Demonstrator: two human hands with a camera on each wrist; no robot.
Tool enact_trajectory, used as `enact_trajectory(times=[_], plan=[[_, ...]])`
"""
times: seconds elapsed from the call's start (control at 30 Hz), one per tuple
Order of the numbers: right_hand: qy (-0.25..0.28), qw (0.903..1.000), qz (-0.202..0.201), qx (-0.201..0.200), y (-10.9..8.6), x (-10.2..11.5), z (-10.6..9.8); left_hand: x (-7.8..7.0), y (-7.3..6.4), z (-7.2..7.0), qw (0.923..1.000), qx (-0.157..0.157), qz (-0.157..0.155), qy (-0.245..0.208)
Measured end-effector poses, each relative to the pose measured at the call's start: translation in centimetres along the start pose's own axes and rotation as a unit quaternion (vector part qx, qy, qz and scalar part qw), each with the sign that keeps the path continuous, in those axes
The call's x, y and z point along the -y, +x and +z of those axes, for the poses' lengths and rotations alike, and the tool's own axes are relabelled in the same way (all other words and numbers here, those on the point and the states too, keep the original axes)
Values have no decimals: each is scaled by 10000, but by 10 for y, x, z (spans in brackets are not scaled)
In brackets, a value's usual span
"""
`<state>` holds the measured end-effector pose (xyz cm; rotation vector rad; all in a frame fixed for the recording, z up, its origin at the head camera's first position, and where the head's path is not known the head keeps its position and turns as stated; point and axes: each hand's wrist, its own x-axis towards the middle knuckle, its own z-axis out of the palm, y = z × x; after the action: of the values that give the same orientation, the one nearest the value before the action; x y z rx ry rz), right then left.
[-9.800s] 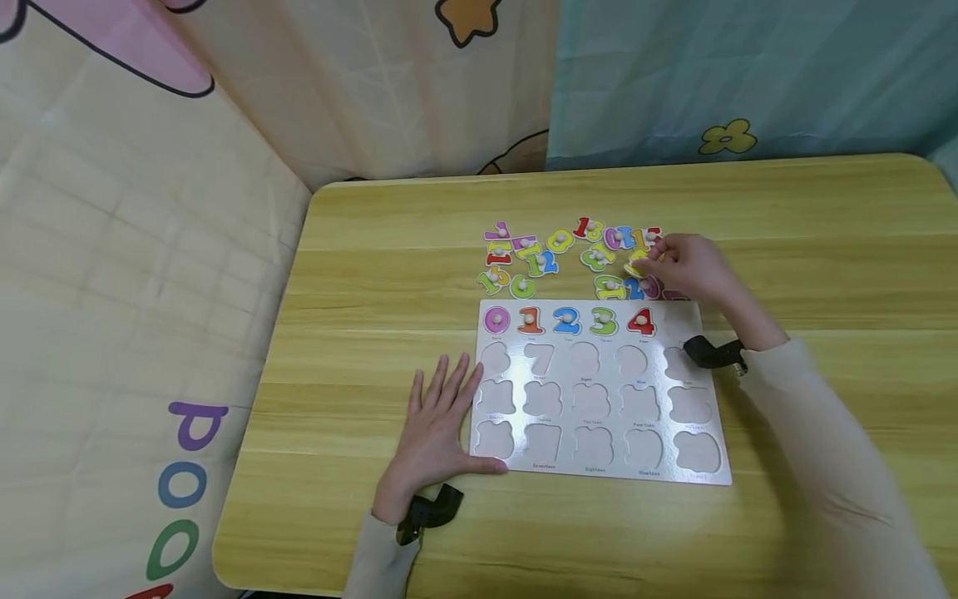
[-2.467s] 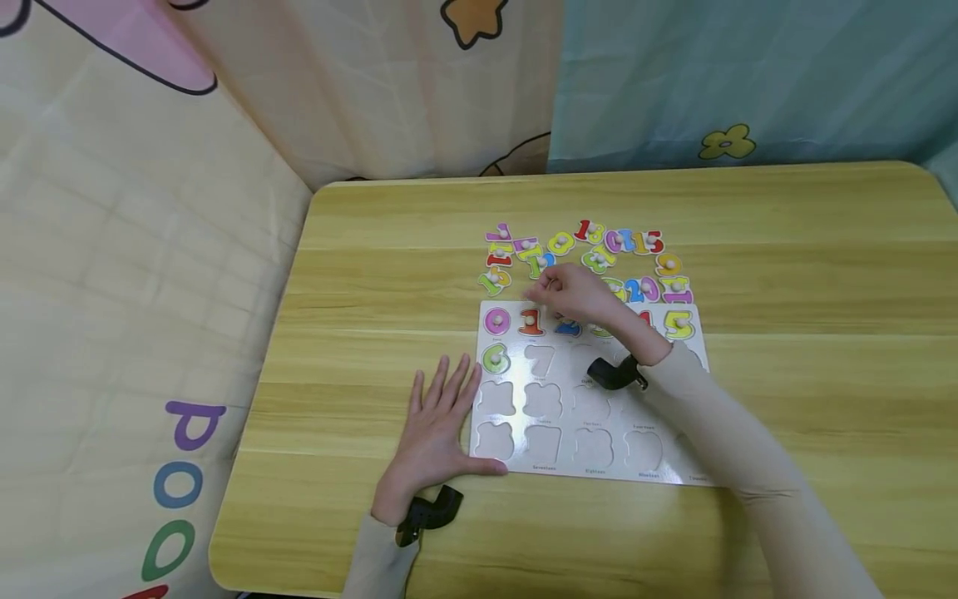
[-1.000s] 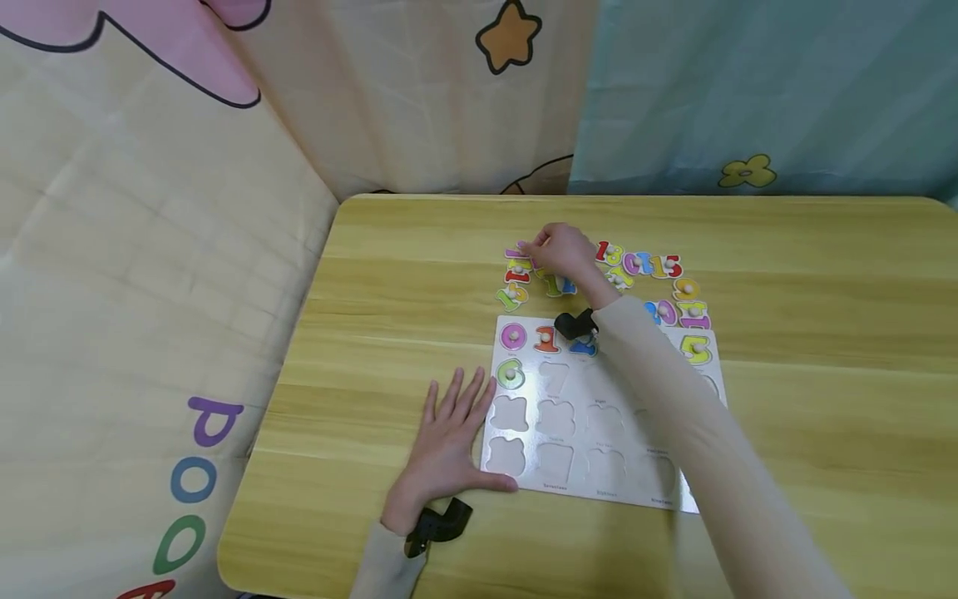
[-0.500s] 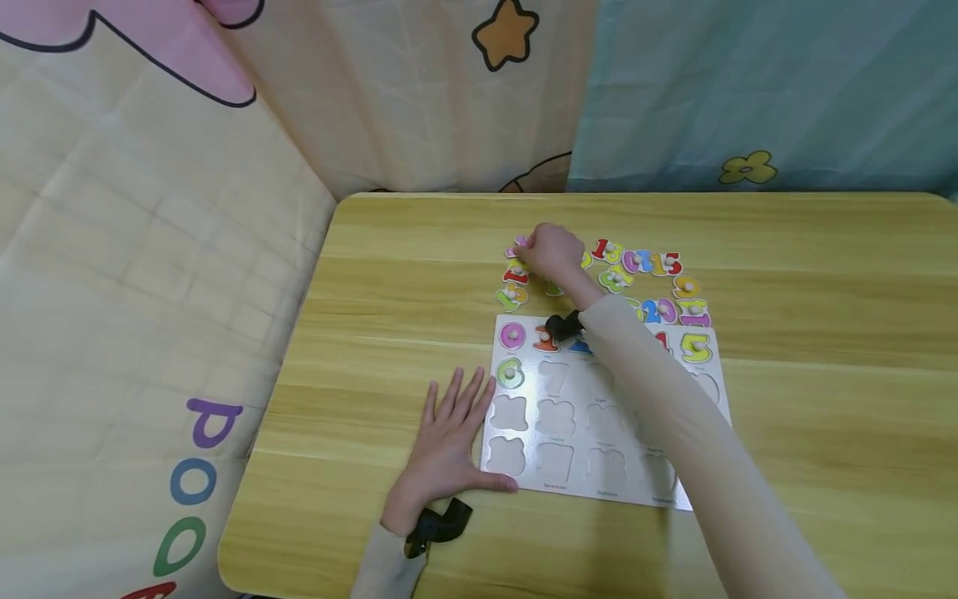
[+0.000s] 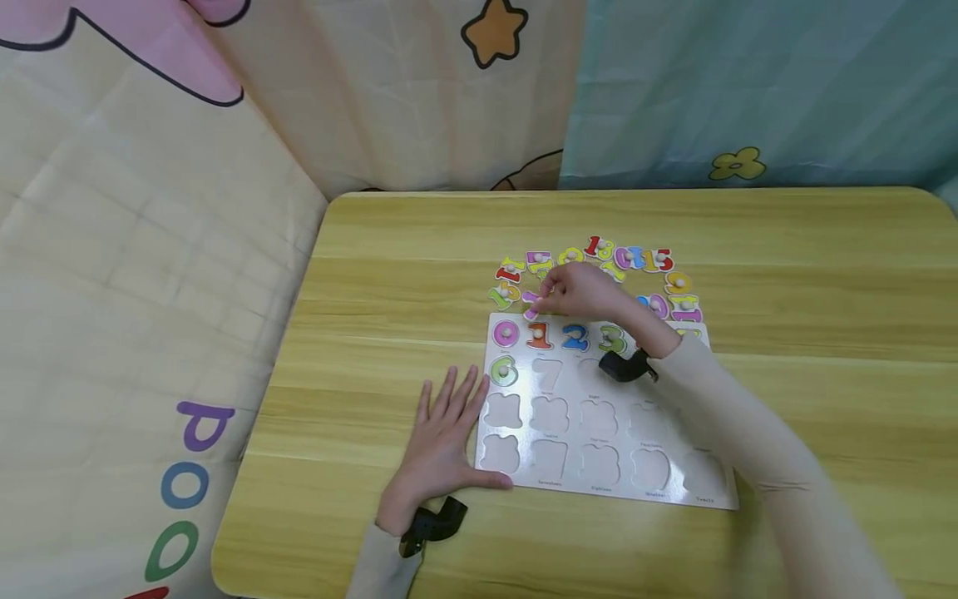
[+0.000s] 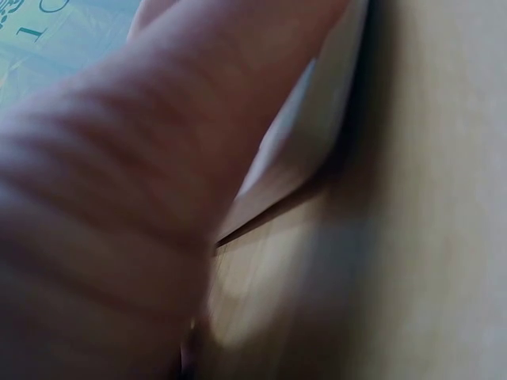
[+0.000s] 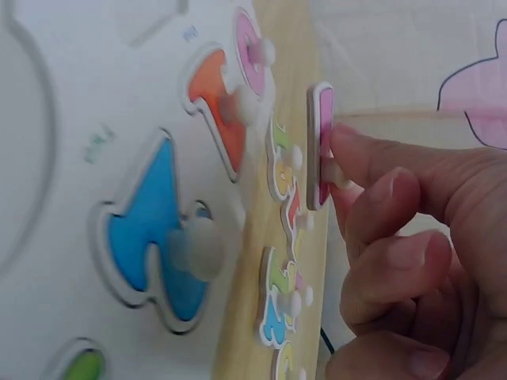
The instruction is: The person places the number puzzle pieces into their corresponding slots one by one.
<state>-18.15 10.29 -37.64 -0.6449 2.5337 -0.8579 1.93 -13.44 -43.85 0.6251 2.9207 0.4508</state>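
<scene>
My right hand (image 5: 587, 291) pinches a pink number 7 puzzle piece (image 5: 530, 304) by its small knob. In the right wrist view the piece (image 7: 321, 146) is seen edge-on, raised off the table. Below it lies the white number puzzle board (image 5: 576, 457), with the 0 (image 5: 506, 334), 1 (image 5: 539, 335), 2 (image 5: 575, 337), 3 (image 5: 612, 339) and 6 (image 5: 504, 371) in their slots. My left hand (image 5: 441, 445) lies with spread fingers at the board's left side, its thumb over the lower left corner. The left wrist view is blurred, mostly wrist and board edge.
Loose number pieces lie behind the board, among them an 11 (image 5: 511, 269), a 13 (image 5: 599, 247), a 15 (image 5: 659, 260) and an orange piece (image 5: 678, 283). My right forearm covers part of the board. A wooden table (image 5: 359, 333) surrounds it; patterned curtains (image 5: 419, 100) hang behind.
My right hand has taken the pink 7 from the far left of the loose pieces and carried it nearer, to the board's back edge. The left hand stays in place.
</scene>
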Motion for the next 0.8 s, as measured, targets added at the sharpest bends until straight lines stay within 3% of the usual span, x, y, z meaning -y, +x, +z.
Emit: enact_trajectory(times=[0.13, 0.37, 0.8], plan=[[306, 9972, -262, 637, -26, -6, 8, 0, 0, 0, 10000, -27, 33, 36], [175, 9925, -309, 1167, -46, -9, 20, 0, 1, 1, 10000, -52, -13, 23], [21, 9940, -101, 1090, -50, -6, 32, 0, 1, 1, 10000, -31, -40, 59]])
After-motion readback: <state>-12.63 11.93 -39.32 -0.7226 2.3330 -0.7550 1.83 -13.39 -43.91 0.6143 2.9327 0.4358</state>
